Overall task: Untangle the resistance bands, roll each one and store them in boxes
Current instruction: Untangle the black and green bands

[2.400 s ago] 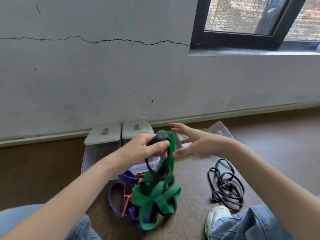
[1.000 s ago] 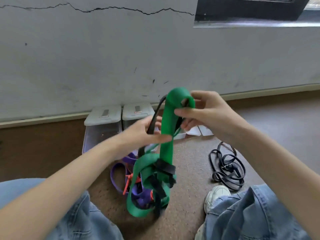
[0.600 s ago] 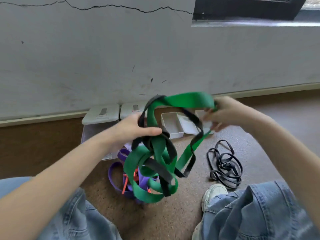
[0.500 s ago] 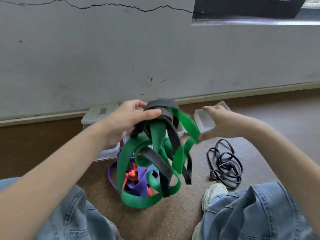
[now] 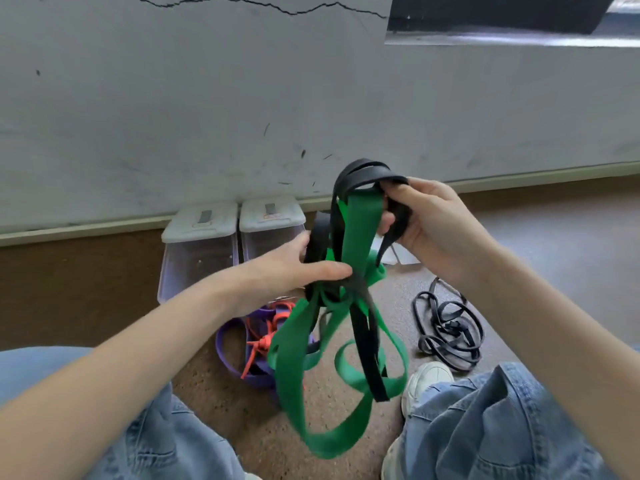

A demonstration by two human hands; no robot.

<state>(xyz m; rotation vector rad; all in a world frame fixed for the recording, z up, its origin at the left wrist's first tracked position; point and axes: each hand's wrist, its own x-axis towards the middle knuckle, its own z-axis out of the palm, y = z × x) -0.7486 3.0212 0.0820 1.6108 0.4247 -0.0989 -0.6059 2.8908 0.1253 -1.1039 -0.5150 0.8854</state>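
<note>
My right hand [image 5: 427, 223] gripped the black band [image 5: 363, 171] above the green band [image 5: 360, 223], lifting it free. My left hand [image 5: 294, 268] pinched the knot [image 5: 353, 282] below, steadying it.

Green band [image 5: 360, 233] tangled with a black one [image 5: 363, 174]; purple band [image 5: 232, 355] and orange cord [image 5: 266, 337] on speckled brown floor [image 5: 554, 237]; thin black band [image 5: 446, 334] — clear boxes [image 5: 197, 258], white lids; grey cracked wall [image 5: 173, 98]; blue jeans [image 5: 485, 427]; white shoe [image 5: 429, 375].

I see soft, even daylight, faint shadows on the floor [image 5: 554, 258], slight motion blur and wide-angle bending at the edges.
</note>
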